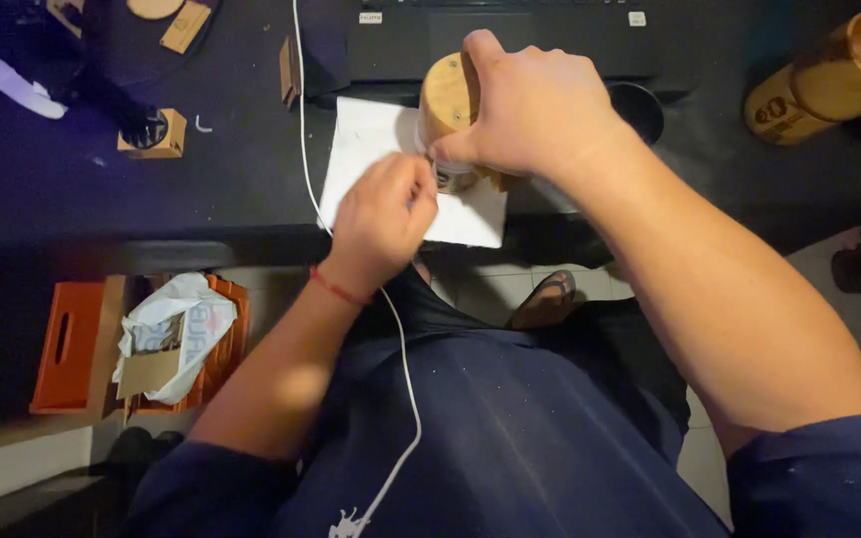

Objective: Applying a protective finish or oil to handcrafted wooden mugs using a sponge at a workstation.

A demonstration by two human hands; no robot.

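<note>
Head view is showing the right hand (530, 110) closing around a round light-wooden cylinder (447, 100) — it is lying tipped over a white paper sheet (371, 149) at the dark desk's (201, 179) edge — while the left hand (386, 214), fingers curled tight, is pinching at its rim; what it is pinching cannot be made out

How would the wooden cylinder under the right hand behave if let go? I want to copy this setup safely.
The wooden cylinder lies on its side on the white sheet, so it would probably roll. It looks stiff and solid. The right hand pins it, while the left hand works beside it.
</note>
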